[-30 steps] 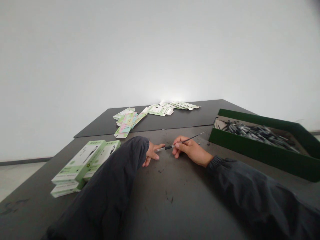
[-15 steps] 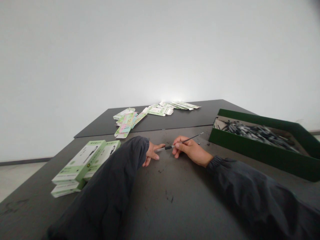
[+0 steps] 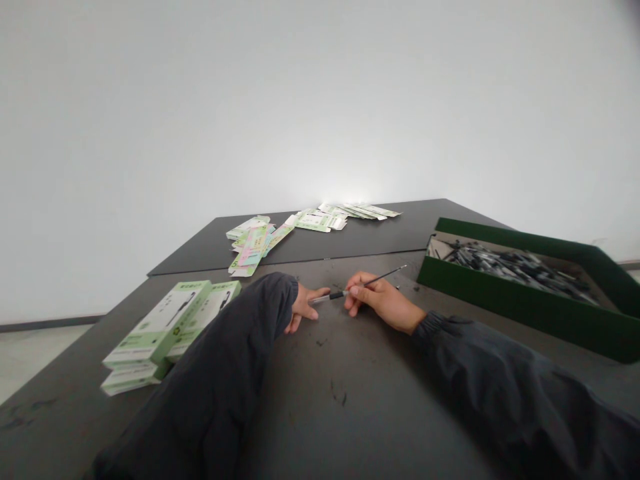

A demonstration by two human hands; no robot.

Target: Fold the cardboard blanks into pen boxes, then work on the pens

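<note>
My left hand (image 3: pixel 303 307) is closed on the rear of a clear pen barrel (image 3: pixel 337 295) with a black grip, which points right toward my other hand. Between the thumb and fingers of my right hand (image 3: pixel 383 301) is a thin dark pen refill (image 3: pixel 385 275), its pale tip sticking out up and to the right. The refill's other end is hidden by the fingers, close to the mouth of the barrel. I cannot tell whether it is inside. Both hands are just above the dark table (image 3: pixel 320 400).
Green-and-white pen boxes (image 3: pixel 165 323) are stacked at the left. Flattened cartons (image 3: pixel 320 219) and colourful boxes (image 3: pixel 255 248) lie at the back. On the right stands a green open box (image 3: pixel 500 288) holding many pen parts (image 3: pixel 520 267). A pale wall (image 3: pixel 320 100) rises behind the table.
</note>
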